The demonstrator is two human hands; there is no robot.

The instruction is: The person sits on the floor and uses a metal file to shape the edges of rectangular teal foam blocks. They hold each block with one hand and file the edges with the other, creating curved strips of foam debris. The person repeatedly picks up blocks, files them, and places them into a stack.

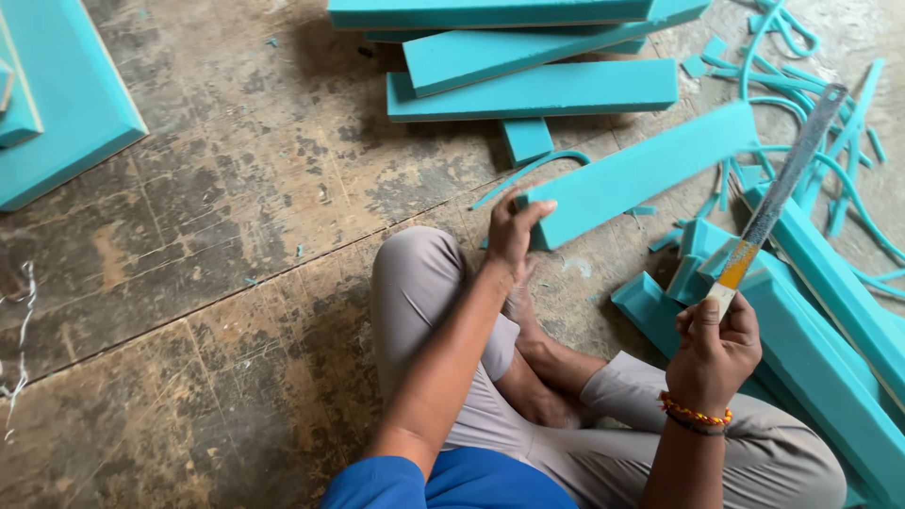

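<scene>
- Person sits cross-legged on a worn, scuffed wooden floor (pixel 236 283), grey trousers, blue shirt; view looks down from the head.
- Left hand (pixel 514 231) closed on the near end of a long teal foam strip (pixel 641 172), thumb over the top edge, fingers wrapped around the end.
- The foam strip lies on the floor, running from the left hand up and to the right; its far end reaches towards the pile of trimmings.
- Right hand (pixel 715 347) fisted tight around the handle of a long metal blade (pixel 782 188), held up off the floor, tip pointing up and right.
- Blade is grey steel with an orange-yellow patch just above the grip; it does not touch the foam strip, the two are apart.
- Beaded bracelet (pixel 695 413) on the right wrist.
- Stack of teal foam slabs (pixel 537 66) at top centre, beyond the strip, laid across each other.
- Thin curled foam trimmings (pixel 811 123) top right, tangled on the floor.
- More foam blocks (pixel 830 320) to the person's right, just beside the right knee, under and behind the right hand.
- Large teal foam panel (pixel 66 104) at the top-left corner, well apart from both hands.
- Small foam crumbs scattered on the floor.
</scene>
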